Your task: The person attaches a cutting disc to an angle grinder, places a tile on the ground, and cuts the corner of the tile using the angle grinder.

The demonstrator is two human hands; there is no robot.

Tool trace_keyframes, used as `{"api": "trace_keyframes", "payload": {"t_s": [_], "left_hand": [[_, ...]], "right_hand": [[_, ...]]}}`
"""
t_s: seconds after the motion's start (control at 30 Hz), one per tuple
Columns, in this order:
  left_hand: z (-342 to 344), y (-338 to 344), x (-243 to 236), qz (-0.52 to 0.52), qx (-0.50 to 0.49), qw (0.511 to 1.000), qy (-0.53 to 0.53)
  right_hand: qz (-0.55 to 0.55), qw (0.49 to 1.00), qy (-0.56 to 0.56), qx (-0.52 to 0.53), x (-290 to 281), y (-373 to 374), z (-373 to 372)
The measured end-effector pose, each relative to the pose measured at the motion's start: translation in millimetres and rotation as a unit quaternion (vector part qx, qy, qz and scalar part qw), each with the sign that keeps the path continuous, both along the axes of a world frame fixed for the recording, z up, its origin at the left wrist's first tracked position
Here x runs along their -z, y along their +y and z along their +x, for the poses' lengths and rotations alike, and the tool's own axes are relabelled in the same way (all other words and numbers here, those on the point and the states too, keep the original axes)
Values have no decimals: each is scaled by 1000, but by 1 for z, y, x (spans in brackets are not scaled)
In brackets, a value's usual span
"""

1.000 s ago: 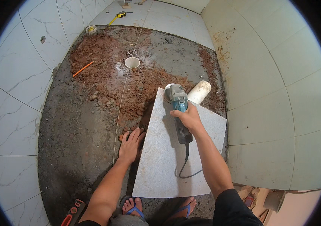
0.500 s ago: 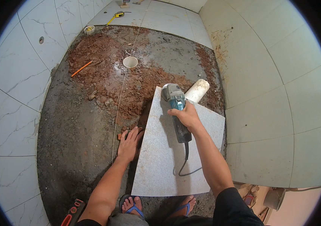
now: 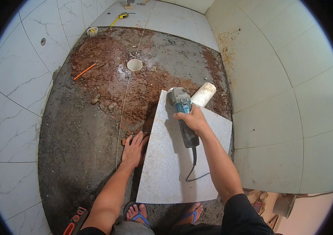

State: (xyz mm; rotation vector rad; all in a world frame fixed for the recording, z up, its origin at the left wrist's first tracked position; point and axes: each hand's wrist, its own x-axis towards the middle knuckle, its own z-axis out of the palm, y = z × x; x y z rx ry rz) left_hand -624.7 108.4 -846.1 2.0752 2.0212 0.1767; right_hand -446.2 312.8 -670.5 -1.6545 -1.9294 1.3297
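Observation:
My right hand (image 3: 191, 119) is wrapped around the body of a blue and grey angle grinder (image 3: 183, 105). The grinder's disc end rests at or just over the upper left edge of a light grey tile (image 3: 162, 168); exact contact cannot be made out. Its black cord trails down across the tile. Beside the tile's left edge, my left hand (image 3: 134, 149) lies with its fingers stretched forward, near a small reddish brick piece (image 3: 124, 142), and holds nothing that shows. A white pipe (image 3: 204, 94) sticks out from beyond the tile's far edge.
A taut string (image 3: 122, 117) runs lengthwise over rough ground with reddish soil (image 3: 143, 94). Farther off are an open pipe mouth (image 3: 135, 65), an orange pencil (image 3: 84, 72), a small white cup (image 3: 92, 31) and a yellow tape measure (image 3: 123, 16). A red-and-black level (image 3: 75, 222) lies lower left; tiled walls flank both sides.

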Motion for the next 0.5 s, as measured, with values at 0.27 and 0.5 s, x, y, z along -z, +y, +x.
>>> {"api": "trace_keyframes", "payload": {"t_s": [0.27,0.5], "left_hand": [[0,0,9,-12,-1,1000,14],[0,1,4,-11,-2,1000,10]], "right_hand": [[-24,1000,10,-11,-3,2,0],[-17,1000,3,-23,1,8,3]]}}
